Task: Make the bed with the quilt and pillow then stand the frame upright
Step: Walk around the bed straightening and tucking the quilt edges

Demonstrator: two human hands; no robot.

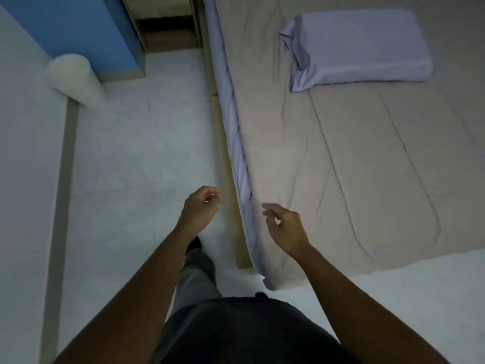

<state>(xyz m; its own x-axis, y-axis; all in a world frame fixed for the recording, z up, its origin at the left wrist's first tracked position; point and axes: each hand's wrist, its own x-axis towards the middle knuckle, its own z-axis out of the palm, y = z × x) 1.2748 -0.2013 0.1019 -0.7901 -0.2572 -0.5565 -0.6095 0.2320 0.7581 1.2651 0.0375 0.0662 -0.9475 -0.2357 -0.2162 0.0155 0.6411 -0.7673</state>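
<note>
A beige quilt (354, 158) lies spread flat over the bed, its lavender underside showing along the left edge. A lavender pillow (364, 46) rests on the quilt near the top right. My left hand (200, 206) hangs over the floor just left of the bed, fingers loosely curled, holding nothing. Over the quilt's near left corner my right hand (284, 227) hovers with relaxed fingers, also holding nothing. No frame is in sight.
A wooden bed rail (225, 164) runs along the mattress's left side. A blue cabinet (76, 27) and a white cylinder (73, 77) stand at the upper left. Pale tiled floor (136, 153) lies between the wall and the bed. My leg and foot show below.
</note>
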